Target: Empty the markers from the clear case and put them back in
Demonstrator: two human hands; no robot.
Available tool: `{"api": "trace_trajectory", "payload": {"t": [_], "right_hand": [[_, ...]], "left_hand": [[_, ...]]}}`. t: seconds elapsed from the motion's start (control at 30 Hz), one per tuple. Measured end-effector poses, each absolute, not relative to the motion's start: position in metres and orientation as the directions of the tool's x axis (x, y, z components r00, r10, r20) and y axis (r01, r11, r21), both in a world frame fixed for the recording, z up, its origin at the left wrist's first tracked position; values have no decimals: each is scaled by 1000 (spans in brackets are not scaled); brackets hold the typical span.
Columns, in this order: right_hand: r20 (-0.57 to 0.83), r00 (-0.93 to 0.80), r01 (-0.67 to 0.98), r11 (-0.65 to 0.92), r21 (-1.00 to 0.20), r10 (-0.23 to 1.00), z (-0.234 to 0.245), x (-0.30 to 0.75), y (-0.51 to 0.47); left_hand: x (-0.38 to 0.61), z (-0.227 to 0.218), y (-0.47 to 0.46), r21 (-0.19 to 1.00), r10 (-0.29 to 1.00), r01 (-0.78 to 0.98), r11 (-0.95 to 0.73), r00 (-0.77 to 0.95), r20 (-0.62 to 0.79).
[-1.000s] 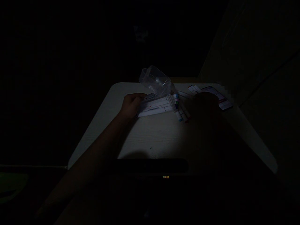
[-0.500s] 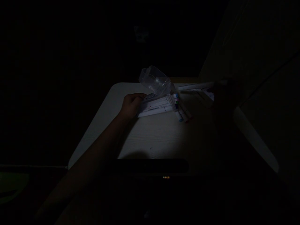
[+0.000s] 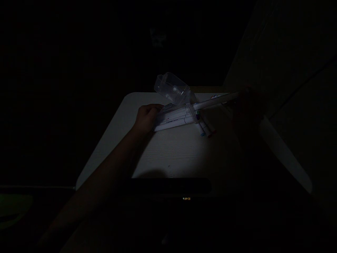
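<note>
The head view is showing the left hand (image 3: 146,116) curling closed around the left end of a clear plastic case (image 3: 194,116) packed with white-barrelled markers (image 3: 176,122), while the deeply shadowed right hand (image 3: 248,105) is gripping one end of a loose white marker (image 3: 217,101), its finger positions too dark to tell. Compared with half a second ago, the loose white marker is sitting lower and farther left, its tip now reaching the case's mouth, while the left hand is staying put. The case is lying on the white tabletop (image 3: 163,153) between both hands, its mouth facing the right hand.
</note>
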State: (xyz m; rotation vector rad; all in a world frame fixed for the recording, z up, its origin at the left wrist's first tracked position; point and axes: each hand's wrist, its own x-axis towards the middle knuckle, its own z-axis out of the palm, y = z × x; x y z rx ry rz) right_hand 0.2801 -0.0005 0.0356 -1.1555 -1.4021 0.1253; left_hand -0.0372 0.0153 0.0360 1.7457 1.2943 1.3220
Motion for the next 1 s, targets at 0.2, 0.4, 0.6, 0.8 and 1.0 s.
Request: {"api": "trace_trajectory", "payload": {"t": [0.2, 0.4, 0.6, 0.8, 1.0], "right_hand": [[561, 288, 334, 467, -819, 776, 50, 243, -26], [635, 204, 560, 443, -700, 745, 61, 228, -40], [710, 179, 651, 459, -605, 681, 52, 230, -36], [689, 142, 684, 433, -587, 710, 56, 227, -40], [633, 95, 679, 415, -606, 769, 59, 219, -43]], "left_hand": [[-38, 35, 17, 872, 928, 326, -364, 49, 369], [-38, 35, 16, 871, 929, 326, -367, 75, 363], [-36, 37, 16, 866, 924, 330, -376, 62, 377], [-37, 36, 18, 849, 915, 350, -396, 79, 394], [-38, 33, 19, 840, 913, 367, -399, 80, 399]]}}
